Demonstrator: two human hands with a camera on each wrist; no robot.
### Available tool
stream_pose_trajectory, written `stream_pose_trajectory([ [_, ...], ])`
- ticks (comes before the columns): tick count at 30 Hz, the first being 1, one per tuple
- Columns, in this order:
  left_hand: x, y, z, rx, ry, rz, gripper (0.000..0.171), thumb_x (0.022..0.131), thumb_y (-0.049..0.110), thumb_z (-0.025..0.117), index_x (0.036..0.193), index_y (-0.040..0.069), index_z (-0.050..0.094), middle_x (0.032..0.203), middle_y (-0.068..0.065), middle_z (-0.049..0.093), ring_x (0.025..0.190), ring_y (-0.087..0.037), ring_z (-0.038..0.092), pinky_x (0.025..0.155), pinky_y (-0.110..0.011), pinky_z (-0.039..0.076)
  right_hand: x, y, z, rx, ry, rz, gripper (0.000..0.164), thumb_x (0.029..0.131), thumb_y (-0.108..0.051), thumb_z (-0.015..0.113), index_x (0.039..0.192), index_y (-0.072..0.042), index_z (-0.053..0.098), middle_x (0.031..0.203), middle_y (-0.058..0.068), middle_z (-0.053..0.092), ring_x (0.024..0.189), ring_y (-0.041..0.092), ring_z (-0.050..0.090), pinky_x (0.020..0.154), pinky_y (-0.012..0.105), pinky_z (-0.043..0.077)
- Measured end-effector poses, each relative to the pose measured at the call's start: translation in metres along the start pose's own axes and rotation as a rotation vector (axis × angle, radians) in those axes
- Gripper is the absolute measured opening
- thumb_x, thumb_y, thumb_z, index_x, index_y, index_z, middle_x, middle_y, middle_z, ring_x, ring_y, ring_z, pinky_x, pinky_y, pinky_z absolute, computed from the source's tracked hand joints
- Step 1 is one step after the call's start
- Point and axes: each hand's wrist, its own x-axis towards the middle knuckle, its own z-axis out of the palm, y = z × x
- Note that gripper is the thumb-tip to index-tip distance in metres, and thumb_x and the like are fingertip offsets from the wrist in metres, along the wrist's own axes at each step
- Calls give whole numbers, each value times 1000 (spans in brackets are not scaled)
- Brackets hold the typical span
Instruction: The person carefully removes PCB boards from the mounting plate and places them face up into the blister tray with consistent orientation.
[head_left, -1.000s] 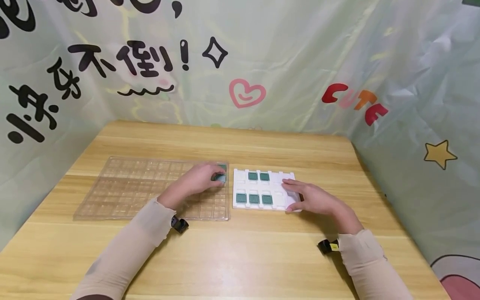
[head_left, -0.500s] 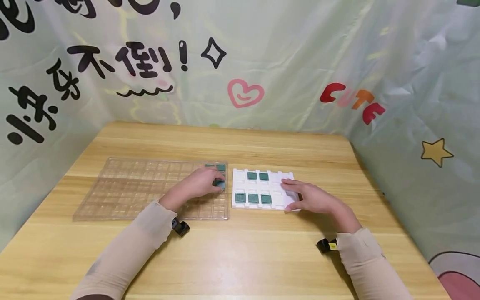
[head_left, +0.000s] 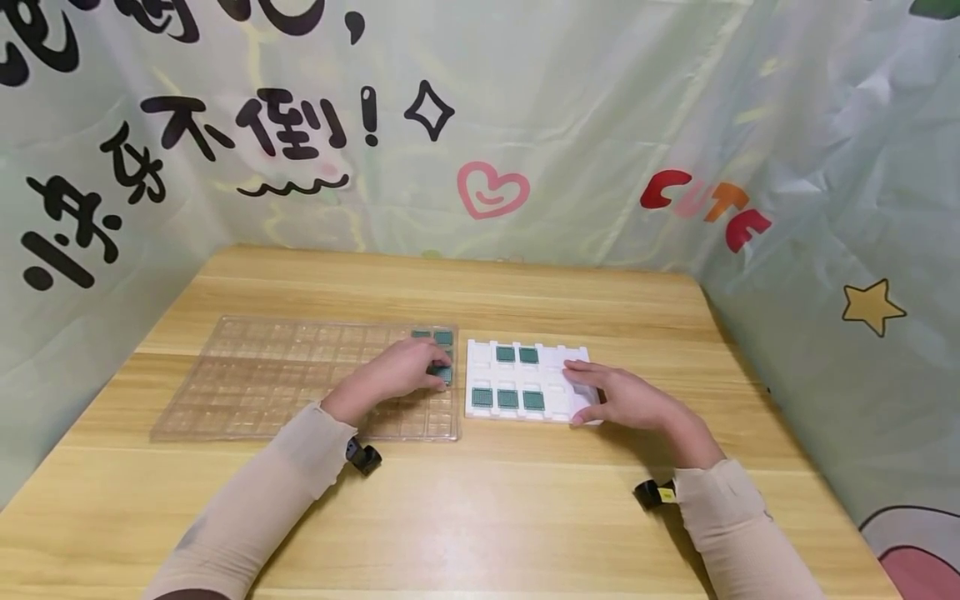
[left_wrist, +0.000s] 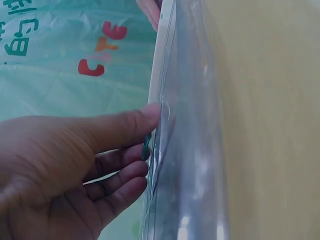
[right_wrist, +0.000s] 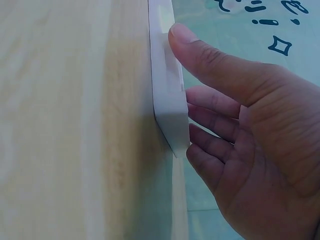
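My left hand (head_left: 401, 367) is over the right end of the clear plastic tray (head_left: 277, 375), which has rows of small pockets. Between its thumb and fingers, the left wrist view shows the thin edge of a green chip (left_wrist: 146, 146). More green chips (head_left: 443, 337) sit in the tray's far right corner, partly covered by the fingers. My right hand (head_left: 630, 396) rests on the right end of a white tray (head_left: 555, 379). Its thumb lies at the near edge, with relaxed fingers touching the end in the right wrist view. Several green chips (head_left: 507, 399) occupy two rows of the white tray.
Both trays lie side by side on a wooden table (head_left: 450, 508), a narrow gap between them. Behind and beside the table hangs a pale printed curtain (head_left: 585, 125). A small black camera (head_left: 363, 457) is worn at the left wrist, another black camera (head_left: 651, 495) at the right.
My left hand has shifted slightly toward the near side along the clear tray's right end, uncovering a chip in the far row. The right hand and white tray stay put.
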Motion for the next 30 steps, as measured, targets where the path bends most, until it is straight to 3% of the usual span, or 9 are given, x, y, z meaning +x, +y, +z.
stream_pose_trajectory([
  [7, 1, 4, -1, 48, 14, 5, 41, 89, 28, 74, 124, 8, 67, 133, -10, 59, 130, -32, 48, 107, -45, 37, 1, 0, -2, 2, 15, -1, 87, 79, -49, 76, 147, -5, 43, 156, 8, 33, 142, 34, 29, 111, 52, 29],
  [30, 0, 3, 2, 34, 25, 4, 40, 87, 30, 75, 121, 9, 69, 129, -8, 62, 127, -31, 50, 104, -45, 41, -1, 0, 1, 6, 4, 5, 88, 80, -50, 75, 147, -5, 43, 156, 8, 34, 142, 34, 29, 110, 52, 30],
])
